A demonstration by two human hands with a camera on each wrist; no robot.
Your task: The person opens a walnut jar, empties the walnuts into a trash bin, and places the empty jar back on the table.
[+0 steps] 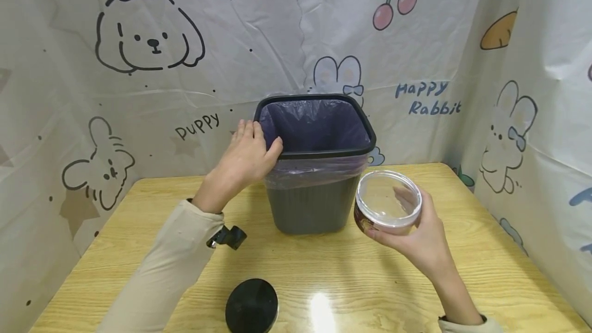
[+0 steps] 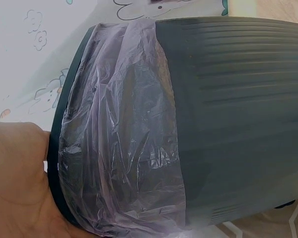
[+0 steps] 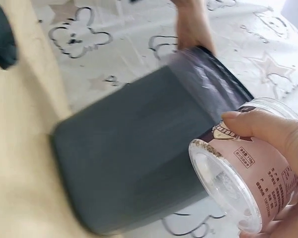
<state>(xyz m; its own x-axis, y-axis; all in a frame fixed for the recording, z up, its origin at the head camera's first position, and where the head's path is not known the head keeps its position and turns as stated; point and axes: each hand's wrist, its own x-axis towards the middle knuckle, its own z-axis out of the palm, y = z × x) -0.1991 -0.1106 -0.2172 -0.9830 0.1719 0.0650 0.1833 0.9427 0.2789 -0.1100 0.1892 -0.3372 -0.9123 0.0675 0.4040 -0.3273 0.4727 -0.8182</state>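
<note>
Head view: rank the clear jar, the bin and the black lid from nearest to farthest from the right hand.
1. Clear jar: gripped in the right hand, right of the bin.
2. Bin: just left of the jar, left hand on its rim.
3. Black lid: flat on the table's near edge, far left of that hand.

A round black plastic lid [image 1: 252, 306] lies on the near part of the light wooden table [image 1: 485, 251]. White cartoon-printed sheeting [image 1: 139, 66] encloses the far side, left and right.
</note>
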